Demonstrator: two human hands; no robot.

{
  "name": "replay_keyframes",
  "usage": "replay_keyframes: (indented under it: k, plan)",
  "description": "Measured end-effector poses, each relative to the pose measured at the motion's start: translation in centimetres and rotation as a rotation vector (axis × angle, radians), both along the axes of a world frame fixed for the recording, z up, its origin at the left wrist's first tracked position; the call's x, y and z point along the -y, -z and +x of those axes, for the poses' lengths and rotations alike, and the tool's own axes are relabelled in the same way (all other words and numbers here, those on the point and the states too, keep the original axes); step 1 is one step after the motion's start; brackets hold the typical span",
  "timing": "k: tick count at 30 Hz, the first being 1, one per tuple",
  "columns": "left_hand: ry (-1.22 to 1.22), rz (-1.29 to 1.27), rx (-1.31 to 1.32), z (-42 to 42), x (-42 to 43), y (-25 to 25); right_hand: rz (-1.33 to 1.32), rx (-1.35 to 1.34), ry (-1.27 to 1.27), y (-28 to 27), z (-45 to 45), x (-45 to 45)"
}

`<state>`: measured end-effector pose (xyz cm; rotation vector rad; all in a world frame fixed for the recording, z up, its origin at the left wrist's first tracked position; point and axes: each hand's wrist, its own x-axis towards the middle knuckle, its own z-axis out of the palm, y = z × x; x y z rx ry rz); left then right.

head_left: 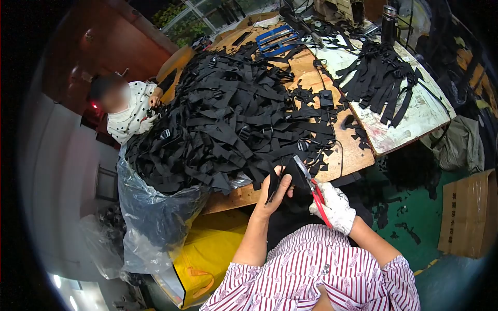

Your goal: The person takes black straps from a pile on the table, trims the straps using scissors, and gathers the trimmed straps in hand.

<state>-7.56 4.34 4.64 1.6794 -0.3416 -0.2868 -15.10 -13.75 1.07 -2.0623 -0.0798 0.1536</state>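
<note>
My bare left hand is closed on a black webbing strap, with the thumb pressed on its side. White-gloved, my right hand grips scissors by their red handles. Their metal blades point up and to the left and lie against the strap's edge; whether they are apart I cannot tell. Just beyond both hands is a large heap of black straps, some with plastic buckles. Small black offcuts are scattered to the right of the heap.
The wooden table adjoins a white board bearing more straps and a dark flask. A blue rack stands at the back. Another person sits at left. A yellow bag and a carton stand below.
</note>
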Motion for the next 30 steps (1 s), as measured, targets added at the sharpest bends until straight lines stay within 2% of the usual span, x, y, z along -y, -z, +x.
replay_keyframes:
  k: [5,7,10,13,15,16,17,19,21,24,26,27,28,30]
  plan:
    - [-0.015,-0.004,-0.016,0.0,-0.1,0.4,-0.014,-0.044,-0.017,0.8,0.1,-0.5]
    - [-0.020,0.001,-0.023,0.0,-0.2,0.5,0.116,0.077,0.055,1.6,-0.5,-0.8]
    - [-0.012,0.005,-0.022,0.3,-0.3,0.6,0.169,0.100,0.093,1.8,-0.6,-1.1]
    - [-0.030,0.040,-0.047,-0.3,-0.4,0.5,0.078,0.020,0.083,1.7,0.0,-0.8]
    - [0.037,0.060,0.008,-0.3,-0.4,0.6,0.095,0.072,0.117,2.8,0.3,-1.1]
    - [0.029,0.057,-0.007,-0.5,-0.3,0.4,0.056,0.236,0.097,3.4,0.3,-1.1]
    - [0.021,0.052,-0.023,-0.5,-0.2,0.2,0.059,0.238,0.089,4.7,0.3,-1.2]
    - [0.015,0.026,-0.021,-0.6,-0.4,0.4,0.619,-0.174,0.001,6.4,0.3,-1.5]
    - [-0.009,0.004,-0.057,-0.5,-0.5,0.6,0.627,-0.172,-0.024,6.9,0.0,-1.3]
    - [0.015,-0.013,-0.036,-0.5,-0.7,0.7,0.576,-0.332,0.006,6.0,-0.1,-0.7]
    - [0.041,0.067,-0.056,-0.7,-1.1,1.2,0.269,-0.146,-0.050,4.0,0.5,-0.4]
    - [0.084,0.099,-0.018,-0.7,-1.0,1.2,0.613,-0.390,0.005,10.9,1.2,-0.6]
    - [0.083,0.078,-0.044,-1.0,-0.7,0.4,0.613,-0.391,0.000,9.7,1.0,-0.7]
    - [0.081,0.055,-0.043,-0.9,-0.9,0.8,0.370,-0.181,-0.018,6.5,0.3,-0.8]
